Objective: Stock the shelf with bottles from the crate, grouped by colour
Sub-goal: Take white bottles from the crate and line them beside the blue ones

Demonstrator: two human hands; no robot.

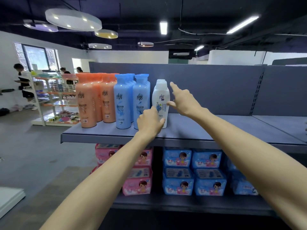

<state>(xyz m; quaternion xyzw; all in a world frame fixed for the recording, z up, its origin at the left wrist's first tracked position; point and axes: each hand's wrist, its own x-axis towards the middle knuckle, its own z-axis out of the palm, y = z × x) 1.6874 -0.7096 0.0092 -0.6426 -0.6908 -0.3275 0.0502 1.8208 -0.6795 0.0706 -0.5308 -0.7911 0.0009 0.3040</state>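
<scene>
On the grey top shelf [216, 128] stand three colour groups: orange bottles [88, 100] at the left, blue bottles [123, 100] in the middle, white bottles [160, 97] in a row going back. My left hand [150, 122] grips the front white bottle low down, thumb against its base. My right hand [183, 100] is on that row's right side, fingers apart, index finger pointing up by the caps, thumb touching the bottle's side. The crate is out of view.
The shelf's right half is bare, with a slotted upright [258, 92] in the back panel. Pink packs [141, 171] and blue packs [194, 171] fill the lower shelf. Far left, people stand by a small rack [54, 100].
</scene>
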